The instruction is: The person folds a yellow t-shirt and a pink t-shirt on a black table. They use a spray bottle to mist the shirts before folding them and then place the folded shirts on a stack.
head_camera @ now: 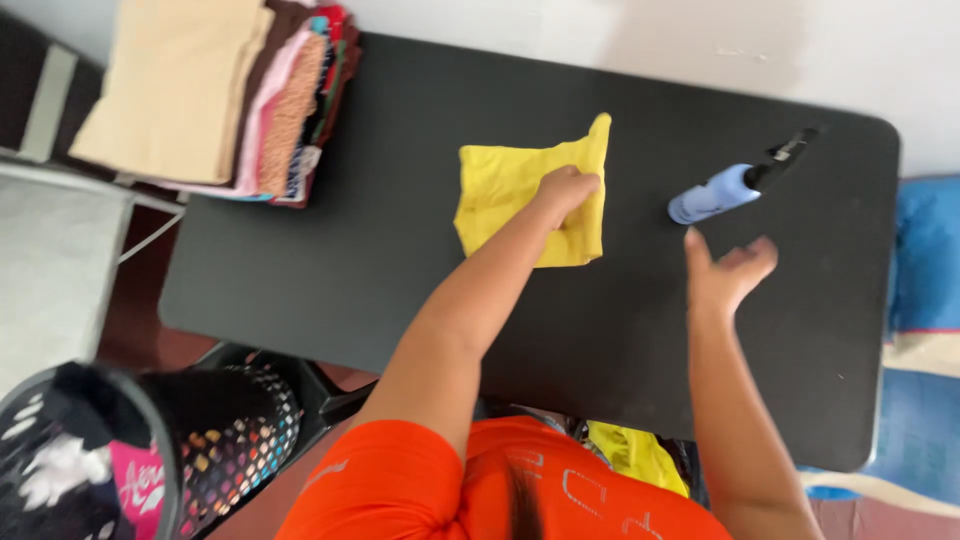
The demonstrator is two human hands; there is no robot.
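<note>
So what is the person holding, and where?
The left hand presses the yellow cloth near its right edge. The right hand is open, holding nothing.

Stacked folded clothes [215, 90] and a patterned basket [150, 450] flank the table [350, 250]

We take this for a room in a home where laundry is ironed and folded. We see a black bench [330, 260] set against a plain pale wall [560, 30], a stack of folded clothes [215, 90] in beige, pink and darker colours at its far left corner, a yellow cloth [500, 185] spread flat in the middle and a blue iron [725, 190] lying near it. At the lower left we see a dark mesh basket [225, 430] holding more cloth, and blue bedding [925, 260] lies past the bench's right end.
</note>
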